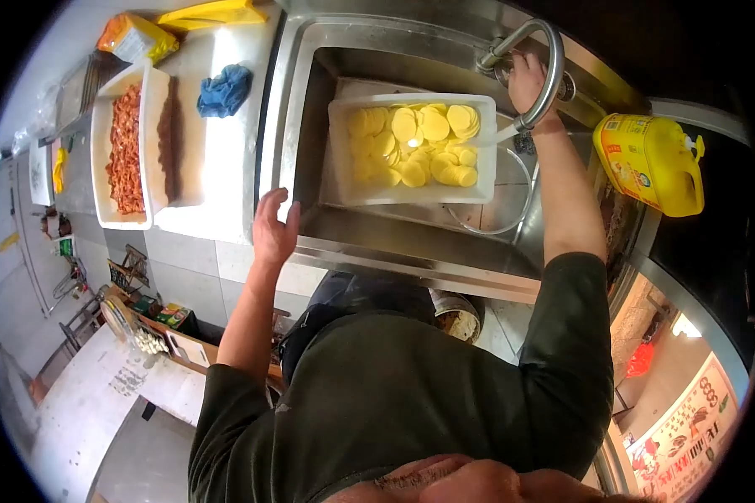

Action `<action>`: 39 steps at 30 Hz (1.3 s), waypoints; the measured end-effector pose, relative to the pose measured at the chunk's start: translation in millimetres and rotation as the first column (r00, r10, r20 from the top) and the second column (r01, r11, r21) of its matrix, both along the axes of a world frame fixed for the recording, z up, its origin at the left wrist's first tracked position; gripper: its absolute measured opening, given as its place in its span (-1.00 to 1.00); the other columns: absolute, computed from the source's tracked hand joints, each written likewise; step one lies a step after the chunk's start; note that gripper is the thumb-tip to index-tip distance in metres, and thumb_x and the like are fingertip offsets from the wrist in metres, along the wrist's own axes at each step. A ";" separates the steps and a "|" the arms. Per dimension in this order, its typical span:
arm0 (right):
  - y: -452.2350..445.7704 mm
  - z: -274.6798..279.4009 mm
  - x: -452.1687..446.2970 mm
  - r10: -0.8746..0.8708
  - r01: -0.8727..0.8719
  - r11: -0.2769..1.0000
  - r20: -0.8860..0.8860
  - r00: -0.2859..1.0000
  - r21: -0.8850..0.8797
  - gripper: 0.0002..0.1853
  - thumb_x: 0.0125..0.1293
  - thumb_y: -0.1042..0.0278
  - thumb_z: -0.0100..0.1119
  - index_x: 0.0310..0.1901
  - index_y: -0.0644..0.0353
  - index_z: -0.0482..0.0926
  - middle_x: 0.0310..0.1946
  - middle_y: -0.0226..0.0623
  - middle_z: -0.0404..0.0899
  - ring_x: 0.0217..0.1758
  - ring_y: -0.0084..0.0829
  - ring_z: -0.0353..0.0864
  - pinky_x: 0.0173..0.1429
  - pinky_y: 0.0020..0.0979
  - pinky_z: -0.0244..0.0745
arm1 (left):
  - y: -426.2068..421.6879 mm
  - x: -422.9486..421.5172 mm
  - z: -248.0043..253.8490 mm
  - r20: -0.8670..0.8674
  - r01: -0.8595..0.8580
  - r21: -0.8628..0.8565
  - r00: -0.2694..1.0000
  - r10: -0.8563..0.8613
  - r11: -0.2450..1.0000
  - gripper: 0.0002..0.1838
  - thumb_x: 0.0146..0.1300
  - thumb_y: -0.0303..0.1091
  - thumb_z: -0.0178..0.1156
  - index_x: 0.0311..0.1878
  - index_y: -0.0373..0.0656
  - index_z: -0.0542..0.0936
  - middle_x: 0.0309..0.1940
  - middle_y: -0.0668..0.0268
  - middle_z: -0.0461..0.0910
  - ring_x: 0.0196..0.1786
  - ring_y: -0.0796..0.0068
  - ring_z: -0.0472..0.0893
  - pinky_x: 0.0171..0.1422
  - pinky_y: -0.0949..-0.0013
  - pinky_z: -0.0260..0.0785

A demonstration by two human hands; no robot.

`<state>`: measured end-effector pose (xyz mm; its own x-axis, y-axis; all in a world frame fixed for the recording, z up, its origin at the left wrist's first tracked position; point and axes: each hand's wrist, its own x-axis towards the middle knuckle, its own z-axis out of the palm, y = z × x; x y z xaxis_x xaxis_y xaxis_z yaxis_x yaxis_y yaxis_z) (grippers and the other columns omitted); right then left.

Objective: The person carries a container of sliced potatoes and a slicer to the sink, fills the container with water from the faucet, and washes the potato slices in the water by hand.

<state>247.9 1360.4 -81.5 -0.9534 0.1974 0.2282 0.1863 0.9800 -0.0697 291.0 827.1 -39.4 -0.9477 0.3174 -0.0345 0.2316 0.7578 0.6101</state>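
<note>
My right hand (526, 81) reaches to the back of the metal sink (310, 180), its fingers round the handle area at the base of the curved faucet (554, 63). The faucet's neck partly hides those fingers. Below the spout end stands a white plastic tub (341, 159) with many thin, round yellow slices (411, 151), which look like potato. My left hand (275, 228) is at the sink's left front corner, fingers apart and holding nothing. Whether it touches the rim I cannot tell.
Left of the sink, a counter (205, 197) bears a white tub (149, 126) of reddish meat pieces, a blue cloth (225, 90) and a yellow packet (138, 38). A large yellow oil jug (653, 165) stands right of the sink. A thin hose (524, 201) loops inside it.
</note>
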 end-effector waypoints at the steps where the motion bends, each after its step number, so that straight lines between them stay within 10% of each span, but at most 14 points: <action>1: -0.4 0.1 2.3 -0.011 0.012 1.000 0.033 0.999 -0.020 -0.63 0.30 0.28 0.14 0.11 0.19 0.54 0.13 0.00 0.51 0.18 0.02 0.50 0.25 -0.08 0.43 | 0.3 -4.9 -0.4 0.005 -0.009 0.003 1.000 0.009 1.000 -0.73 0.23 -0.43 0.27 -0.02 -0.27 0.56 -0.01 0.04 0.59 0.05 -0.01 0.59 0.14 0.16 0.45; 8: -27.4 -51.5 80.4 -0.302 0.237 0.812 -0.037 0.952 -0.534 -0.54 0.25 0.18 0.19 0.12 0.25 0.50 0.07 0.06 0.56 0.16 0.05 0.52 0.22 -0.09 0.43 | 3.1 -4.9 -9.7 0.018 -0.011 0.010 1.000 0.010 1.000 -0.73 0.26 -0.41 0.24 0.00 -0.29 0.57 0.03 0.02 0.58 0.09 -0.03 0.57 0.16 0.15 0.44; 12: -72.1 -98.3 148.0 -0.374 0.598 0.672 0.496 0.784 -0.437 -0.57 0.25 0.09 0.23 -0.03 0.29 0.60 -0.08 0.12 0.63 0.04 0.08 0.60 0.13 -0.08 0.49 | -4.6 15.3 -18.6 0.124 -0.019 -0.018 0.992 0.021 1.000 -0.73 0.26 -0.38 0.25 -0.02 -0.28 0.57 0.03 0.03 0.58 0.08 -0.02 0.58 0.15 0.16 0.45; 18: -119.0 -142.2 158.0 -0.307 0.538 0.629 0.457 0.835 -0.561 -0.44 0.22 0.06 0.30 0.14 0.29 0.51 0.10 0.11 0.53 0.19 0.06 0.50 0.27 -0.12 0.39 | -2.2 34.9 -24.8 0.157 0.023 0.019 0.987 -0.026 1.000 -0.70 0.23 -0.39 0.28 -0.01 -0.29 0.56 0.05 0.01 0.55 0.10 -0.05 0.55 0.18 0.13 0.44; 23: -107.0 -196.3 94.0 -0.285 0.386 0.791 0.272 0.919 -0.475 -0.19 0.19 -0.11 0.27 0.39 0.16 0.30 0.43 0.03 0.17 0.48 0.11 0.13 0.53 -0.07 0.06 | -2.1 1.1 -28.5 -0.149 0.124 -0.254 0.975 -0.165 0.959 -0.59 0.15 -0.36 0.32 0.07 -0.22 0.52 0.17 0.00 0.46 0.27 -0.10 0.40 0.32 -0.01 0.26; 32: -186.4 -165.2 100.9 0.009 0.193 0.919 0.508 0.861 -0.344 -0.25 0.24 -0.14 0.24 0.44 -0.14 0.29 0.54 -0.13 -0.01 0.55 0.08 -0.01 0.58 0.03 -0.08 | 5.4 -44.3 -64.8 -0.075 0.147 -0.511 0.974 -0.214 0.847 -0.21 0.21 0.08 0.24 0.41 -0.15 0.28 0.46 -0.04 0.12 0.53 -0.18 0.03 0.55 -0.14 -0.08; 39: -165.5 -212.1 87.8 -0.354 0.465 0.853 0.394 0.849 -0.237 -0.18 0.24 -0.22 0.21 0.48 -0.14 0.20 0.56 -0.08 -0.12 0.56 0.12 -0.06 0.57 0.08 -0.09 | 3.5 -44.1 -66.2 -0.049 0.132 -0.526 0.982 -0.185 0.840 -0.25 0.19 0.08 0.19 0.39 -0.10 0.33 0.47 0.02 0.13 0.55 -0.13 0.02 0.56 -0.14 -0.09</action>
<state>335.7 1194.8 -293.6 -0.7746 0.5932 -0.2193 0.6316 0.7431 -0.2211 246.9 830.6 -105.6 -0.8932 0.4241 -0.1496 0.4117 0.9049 0.1076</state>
